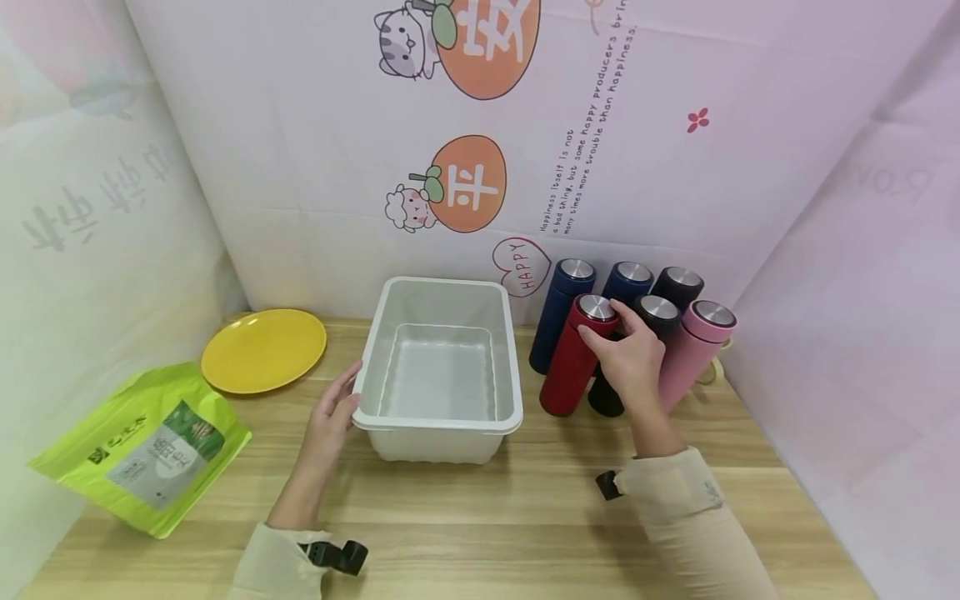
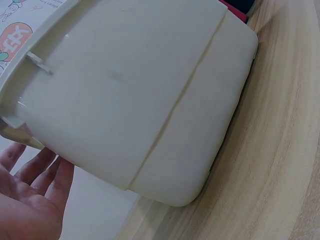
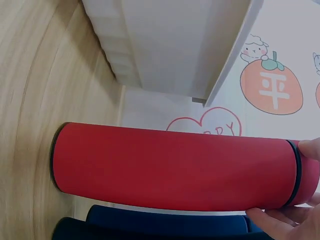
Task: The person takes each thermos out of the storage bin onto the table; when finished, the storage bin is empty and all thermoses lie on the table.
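Observation:
A red thermos point(image 1: 573, 358) stands on the table, its silver-topped lid pinched by my right hand point(image 1: 630, 354). In the right wrist view, the fingers and thumb meet the red thermos point(image 3: 175, 167) around its lid and upper body. My left hand point(image 1: 333, 408) touches the left side of a light grey plastic bin point(image 1: 435, 442) just at its rim. Seen from the left wrist, the left hand point(image 2: 32, 195) has its fingertips against the bin wall point(image 2: 135, 95), slightly bent. Nothing lies inside the bin.
Beside the red thermos stand two blue thermoses point(image 1: 553, 321), two black ones point(image 1: 678, 287) and a pink one point(image 1: 690, 358). To the left are a yellow plate point(image 1: 262, 350) and a green pouch point(image 1: 150, 450). Printed white sheets point(image 1: 300, 167) enclose the table point(image 1: 480, 533).

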### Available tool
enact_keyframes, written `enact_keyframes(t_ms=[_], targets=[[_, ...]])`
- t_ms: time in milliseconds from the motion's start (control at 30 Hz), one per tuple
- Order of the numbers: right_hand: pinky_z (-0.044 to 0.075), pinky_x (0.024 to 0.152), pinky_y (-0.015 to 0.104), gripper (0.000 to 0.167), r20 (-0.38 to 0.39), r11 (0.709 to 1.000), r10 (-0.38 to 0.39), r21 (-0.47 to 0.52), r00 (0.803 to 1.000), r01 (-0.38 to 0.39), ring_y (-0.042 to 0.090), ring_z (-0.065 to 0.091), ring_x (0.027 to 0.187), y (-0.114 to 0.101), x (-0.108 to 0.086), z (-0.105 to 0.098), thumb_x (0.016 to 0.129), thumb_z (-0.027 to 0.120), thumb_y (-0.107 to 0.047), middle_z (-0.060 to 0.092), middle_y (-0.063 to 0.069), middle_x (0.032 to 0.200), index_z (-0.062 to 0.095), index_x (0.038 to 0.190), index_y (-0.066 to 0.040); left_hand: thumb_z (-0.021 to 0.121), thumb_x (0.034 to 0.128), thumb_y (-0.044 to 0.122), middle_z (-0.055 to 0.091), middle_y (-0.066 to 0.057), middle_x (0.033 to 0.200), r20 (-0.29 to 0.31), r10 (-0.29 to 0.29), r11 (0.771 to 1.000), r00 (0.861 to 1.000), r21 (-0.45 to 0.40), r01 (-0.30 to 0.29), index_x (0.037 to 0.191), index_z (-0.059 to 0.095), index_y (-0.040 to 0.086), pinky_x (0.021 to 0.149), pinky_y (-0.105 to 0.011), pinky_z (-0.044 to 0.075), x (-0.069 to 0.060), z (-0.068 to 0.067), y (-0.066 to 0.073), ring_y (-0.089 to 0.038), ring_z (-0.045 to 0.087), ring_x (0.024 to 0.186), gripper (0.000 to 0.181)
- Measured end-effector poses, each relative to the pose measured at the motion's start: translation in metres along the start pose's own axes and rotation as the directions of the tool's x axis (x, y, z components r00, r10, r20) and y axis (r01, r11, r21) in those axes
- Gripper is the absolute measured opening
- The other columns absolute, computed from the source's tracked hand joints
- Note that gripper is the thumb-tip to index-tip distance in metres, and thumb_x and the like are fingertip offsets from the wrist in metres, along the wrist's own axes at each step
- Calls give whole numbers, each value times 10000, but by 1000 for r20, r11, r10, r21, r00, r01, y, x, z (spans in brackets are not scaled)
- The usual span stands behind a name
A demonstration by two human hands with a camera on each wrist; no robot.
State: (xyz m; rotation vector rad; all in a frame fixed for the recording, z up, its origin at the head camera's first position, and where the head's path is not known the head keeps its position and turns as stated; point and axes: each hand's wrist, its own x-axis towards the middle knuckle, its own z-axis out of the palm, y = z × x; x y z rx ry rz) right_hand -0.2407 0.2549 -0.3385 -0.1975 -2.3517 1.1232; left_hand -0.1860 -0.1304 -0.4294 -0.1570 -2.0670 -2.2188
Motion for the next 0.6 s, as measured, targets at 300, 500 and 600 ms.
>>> enact_keyframes(t_ms=[300, 500, 600], targets=[[447, 970, 447, 635, 3, 1000, 13, 1, 1000, -13, 301, 583, 1126, -1, -1, 4, 827, 775, -293, 641, 175, 1222, 553, 1393, -108, 366, 1023, 63, 318, -214, 1521, 4, 42, 999, 999, -15, -42, 1493, 331, -8, 923, -179, 447, 3, -3, 1, -334, 334, 1361, 476], [455, 960, 454, 641, 0, 999, -47, 11, 999, 47, 319, 571, 1129, -1, -2, 5, 848, 767, -255, 604, 194, 1264, 520, 1414, -87, 375, 1025, 74, 321, -228, 1516, 14, 65, 998, 998, -2, -65, 1486, 336, -20, 910, -171, 450, 6, -5, 1, -352, 338, 1355, 472], [441, 980, 475, 641, -3, 990, -137, -26, 991, 137, 344, 524, 1174, -4, -8, 3, 866, 755, -218, 510, 206, 1350, 488, 1429, -67, 380, 1023, 61, 320, -249, 1509, 25, 86, 996, 996, -9, -86, 1479, 334, -41, 906, -179, 455, 7, -6, 1, -367, 338, 1349, 469]])
